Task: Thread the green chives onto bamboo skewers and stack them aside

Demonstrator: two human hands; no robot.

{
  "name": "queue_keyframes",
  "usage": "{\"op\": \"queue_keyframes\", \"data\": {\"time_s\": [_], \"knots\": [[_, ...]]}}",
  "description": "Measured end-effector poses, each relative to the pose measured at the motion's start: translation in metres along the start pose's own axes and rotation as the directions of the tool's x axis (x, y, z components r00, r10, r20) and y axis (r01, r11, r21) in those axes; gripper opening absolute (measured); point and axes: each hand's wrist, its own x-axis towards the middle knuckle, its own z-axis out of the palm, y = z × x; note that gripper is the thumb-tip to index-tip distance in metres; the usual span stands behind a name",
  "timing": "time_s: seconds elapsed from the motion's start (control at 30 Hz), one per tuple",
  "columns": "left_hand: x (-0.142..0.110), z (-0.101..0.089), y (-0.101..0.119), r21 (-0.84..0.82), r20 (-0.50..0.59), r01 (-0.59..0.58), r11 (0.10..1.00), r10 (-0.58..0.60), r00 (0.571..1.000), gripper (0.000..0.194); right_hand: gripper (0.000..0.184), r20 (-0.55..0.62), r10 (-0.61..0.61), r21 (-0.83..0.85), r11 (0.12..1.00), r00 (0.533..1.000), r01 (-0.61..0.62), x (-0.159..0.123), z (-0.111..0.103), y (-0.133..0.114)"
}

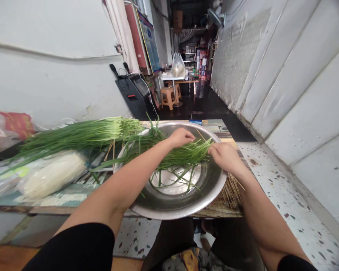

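Observation:
A wide metal basin point(169, 210) stands in front of me with loose green garlic chives point(180, 156) in it, mostly lying across its far half. Over the chives, my left hand point(182, 137) is closed, its fingertips drawn together near the pale stem ends; what they pinch, if anything, is hidden. At the basin's right side my right hand point(223, 156) is closed by the tips of the stems. A thin bamboo skewer point(201, 135) appears to run through its grip, one end pointing up-left over the basin, the other showing by the wrist.
More bamboo skewers point(231, 192) lie right of the basin. A large bundle of chives point(73, 135) and a plastic-wrapped pale bundle point(55, 175) are on the left. Beyond the table point(81, 195) are a black machine point(137, 96), stools point(168, 97) and a small table with a bag point(178, 66).

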Motion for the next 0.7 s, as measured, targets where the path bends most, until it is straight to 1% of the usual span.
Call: {"op": "queue_keyframes", "data": {"time_s": [0.07,0.13,0.23,0.27,0.33,0.4,0.47,0.53,0.63,0.7], "knots": [[0.002,0.001,-0.014,0.211,0.008,0.058,0.976,-0.061,0.998,0.012,0.030,0.008,-0.003,0.005,1.000,1.000,0.003,0.000,0.000,0.000],[0.003,0.004,-0.024,0.320,0.005,0.056,0.946,-0.060,0.998,0.010,0.030,0.006,-0.001,0.014,1.000,1.000,0.001,0.000,0.000,0.000],[0.005,0.009,-0.033,0.354,-0.112,0.039,0.935,0.001,0.994,0.012,0.030,0.000,0.003,0.015,1.000,1.000,-0.003,-0.001,0.000,0.000],[0.005,0.010,-0.035,0.370,-0.141,0.052,0.928,0.001,0.990,0.014,0.030,-0.001,0.001,0.011,1.000,1.000,-0.001,-0.001,0.000,0.000],[0.006,0.014,-0.037,0.422,-0.150,0.085,0.903,-0.023,0.988,0.019,0.030,-0.002,-0.007,0.008,1.000,1.000,0.007,-0.001,0.000,-0.001],[0.005,0.016,-0.037,0.449,-0.135,0.083,0.889,-0.025,0.991,0.019,0.030,-0.002,-0.010,0.007,1.000,1.000,0.010,-0.001,-0.001,-0.001],[0.005,0.016,-0.033,0.410,-0.168,0.067,0.910,0.003,0.986,0.019,0.030,0.004,-0.007,-0.003,1.000,1.000,0.007,-0.001,-0.001,-0.002],[0.005,0.016,-0.026,0.305,-0.239,0.078,0.949,-0.003,0.971,0.021,0.030,0.015,-0.005,-0.015,1.000,1.000,0.005,-0.001,-0.002,-0.002],[0.006,0.020,-0.012,0.039,-0.305,0.145,0.989,-0.126,0.944,0.020,0.029,0.025,-0.008,-0.013,1.000,1.000,0.009,-0.001,-0.003,-0.004],[0.007,0.024,-0.004,-0.210,-0.320,0.161,0.964,-0.224,0.920,0.019,0.029,0.023,-0.015,-0.011,1.000,1.000,0.015,-0.001,-0.003,-0.004]]}}
